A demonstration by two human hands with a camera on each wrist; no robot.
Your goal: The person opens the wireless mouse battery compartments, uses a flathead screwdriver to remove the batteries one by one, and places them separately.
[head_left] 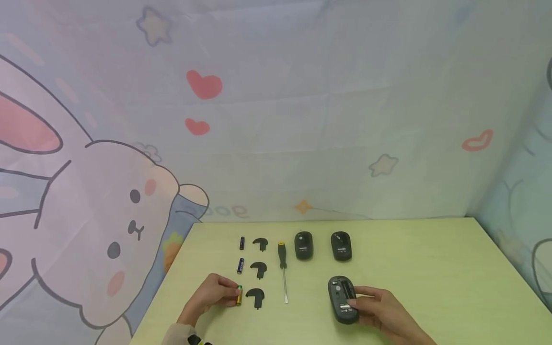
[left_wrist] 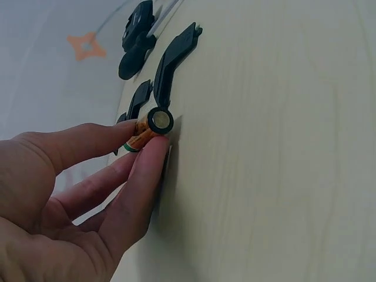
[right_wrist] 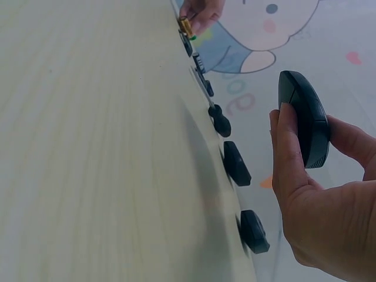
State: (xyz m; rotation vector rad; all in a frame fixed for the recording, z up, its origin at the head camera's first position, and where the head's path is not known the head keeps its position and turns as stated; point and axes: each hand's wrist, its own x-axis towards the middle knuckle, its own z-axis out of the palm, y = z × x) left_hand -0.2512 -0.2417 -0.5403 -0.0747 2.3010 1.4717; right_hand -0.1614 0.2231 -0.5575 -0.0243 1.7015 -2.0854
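My left hand point(head_left: 215, 291) pinches an orange battery point(head_left: 239, 295) with a green end between thumb and fingers, close over the table. In the left wrist view the flat round end of the battery point(left_wrist: 160, 120) faces the camera. My right hand point(head_left: 381, 309) grips a dark computer mouse point(head_left: 343, 301), underside up, with its long battery slot uncovered. Seen from the right wrist, the mouse point(right_wrist: 304, 120) is held up off the table, between thumb and fingers. Right beside the left hand's battery lies a black battery cover point(head_left: 256, 296) with a hooked shape.
Behind that cover lie two more battery covers point(head_left: 258, 269) and two dark blue batteries point(head_left: 240, 265). A screwdriver point(head_left: 282, 261) lies mid-table. Two other mice point(head_left: 304, 245) rest underside up near the back edge. A printed cloth point(head_left: 276, 120) hangs behind the table point(head_left: 431, 268).
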